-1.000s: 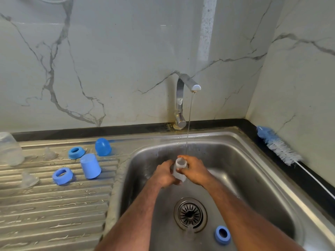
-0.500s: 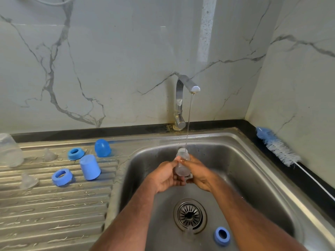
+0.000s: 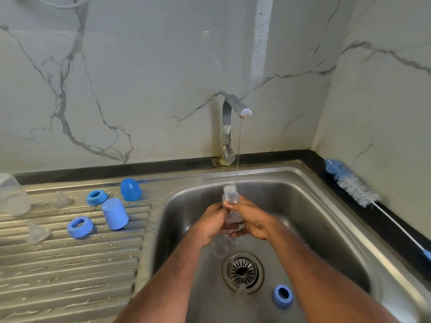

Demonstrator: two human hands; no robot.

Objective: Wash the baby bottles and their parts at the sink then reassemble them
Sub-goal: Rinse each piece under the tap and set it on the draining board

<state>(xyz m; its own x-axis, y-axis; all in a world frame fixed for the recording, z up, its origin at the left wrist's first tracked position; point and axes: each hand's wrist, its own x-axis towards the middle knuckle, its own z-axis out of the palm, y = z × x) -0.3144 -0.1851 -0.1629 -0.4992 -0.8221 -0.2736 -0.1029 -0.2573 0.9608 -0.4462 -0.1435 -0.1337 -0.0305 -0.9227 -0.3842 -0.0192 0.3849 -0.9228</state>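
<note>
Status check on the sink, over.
Left hand and right hand both grip clear bottle under faucet stream. Blue ring beside drain. Nothing blocking.

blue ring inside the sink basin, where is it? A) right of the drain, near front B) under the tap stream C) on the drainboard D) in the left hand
A: the blue ring lies on the sink floor, right of the drain.

home kitchen: steel sink (image 3: 326, 183), ridged drainboard (image 3: 70, 264), marble-look wall tiles (image 3: 140, 78).
</note>
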